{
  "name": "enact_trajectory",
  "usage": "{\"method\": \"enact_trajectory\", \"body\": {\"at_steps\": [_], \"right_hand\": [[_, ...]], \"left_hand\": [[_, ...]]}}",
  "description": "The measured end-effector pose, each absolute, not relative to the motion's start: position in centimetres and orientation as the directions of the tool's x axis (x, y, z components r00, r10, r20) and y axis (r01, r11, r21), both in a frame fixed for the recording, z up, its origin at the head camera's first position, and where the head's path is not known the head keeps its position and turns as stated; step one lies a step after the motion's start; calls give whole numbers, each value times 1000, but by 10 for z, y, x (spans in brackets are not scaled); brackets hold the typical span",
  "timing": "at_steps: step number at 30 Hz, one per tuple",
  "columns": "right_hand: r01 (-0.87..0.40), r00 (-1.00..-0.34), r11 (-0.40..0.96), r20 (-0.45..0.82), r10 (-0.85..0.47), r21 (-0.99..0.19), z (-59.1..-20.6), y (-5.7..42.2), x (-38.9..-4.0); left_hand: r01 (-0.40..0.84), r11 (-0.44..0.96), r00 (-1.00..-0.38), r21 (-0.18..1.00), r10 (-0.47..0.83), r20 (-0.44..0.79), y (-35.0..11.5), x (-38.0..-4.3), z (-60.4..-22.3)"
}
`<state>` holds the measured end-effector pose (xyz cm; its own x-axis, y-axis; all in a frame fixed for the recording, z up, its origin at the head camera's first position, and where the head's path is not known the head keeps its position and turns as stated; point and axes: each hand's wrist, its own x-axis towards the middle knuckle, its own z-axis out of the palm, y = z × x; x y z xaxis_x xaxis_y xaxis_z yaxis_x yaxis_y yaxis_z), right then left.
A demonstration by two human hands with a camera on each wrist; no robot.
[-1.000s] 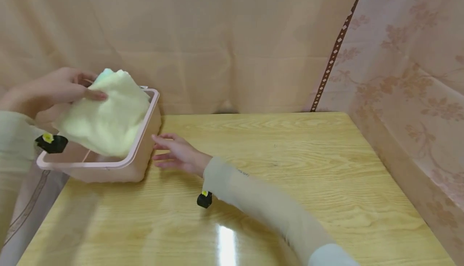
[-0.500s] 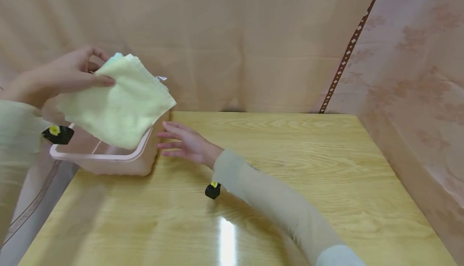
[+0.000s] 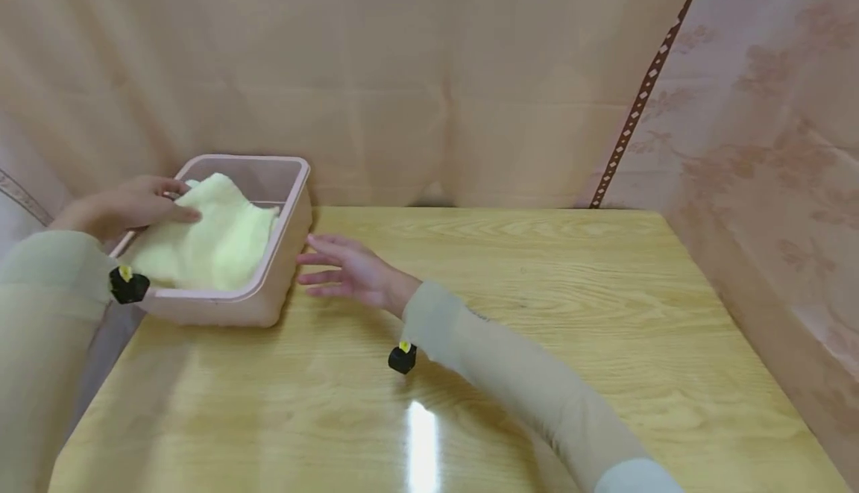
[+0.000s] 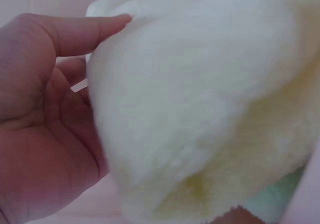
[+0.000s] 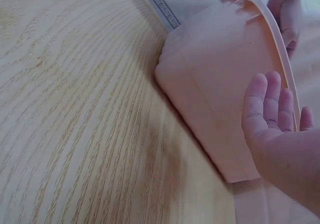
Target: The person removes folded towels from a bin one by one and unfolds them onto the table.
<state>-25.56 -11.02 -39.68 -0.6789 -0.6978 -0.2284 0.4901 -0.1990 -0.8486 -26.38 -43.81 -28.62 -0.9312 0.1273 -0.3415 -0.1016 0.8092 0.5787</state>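
A soft pale-yellow towel (image 3: 224, 243) lies folded inside a pink plastic bin (image 3: 271, 273) at the table's left. My left hand (image 3: 137, 206) reaches over the bin's left rim and pinches the towel's edge between thumb and fingers; the left wrist view shows the thumb on the towel (image 4: 175, 93) and the fingertips hidden behind it. A bit of pale green fabric (image 4: 280, 199) shows beneath. Beside the bin's right wall is my right hand (image 3: 352, 269), its fingers loosely extended and holding nothing; the right wrist view shows it palm up near the wall.
The wooden table (image 3: 537, 329) stretches to the right, bearing a bright light reflection near its front. A beige curtain (image 3: 429, 83) hangs behind it, and a flowered pink cloth (image 3: 772, 142) covers the right side.
My left hand first lifted the towel above the bin's rim, then lowered it down into the bin. The right hand has stayed beside the bin's right wall.
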Motion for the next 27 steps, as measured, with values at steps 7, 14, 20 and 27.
{"method": "enact_trajectory", "body": {"at_steps": [7, 14, 20, 27], "right_hand": [[501, -664, -185, -239, -708, -845, -396, -113, -251], [497, -676, -195, -237, -697, -845, -394, -107, -251], [487, -681, -193, -232, -695, -852, -388, -97, -256], [421, -700, -220, -161, -696, -880, -364, -74, -267]], "left_hand": [[-140, 798, -918, 587, 119, -380, -443, -257, -298], [-103, 812, -942, 574, 106, -318, -439, -262, -294], [-22, 837, -968, 547, 120, -222, -427, -259, -274], [62, 790, -998, 610, 68, 14, -398, -252, -229]]}}
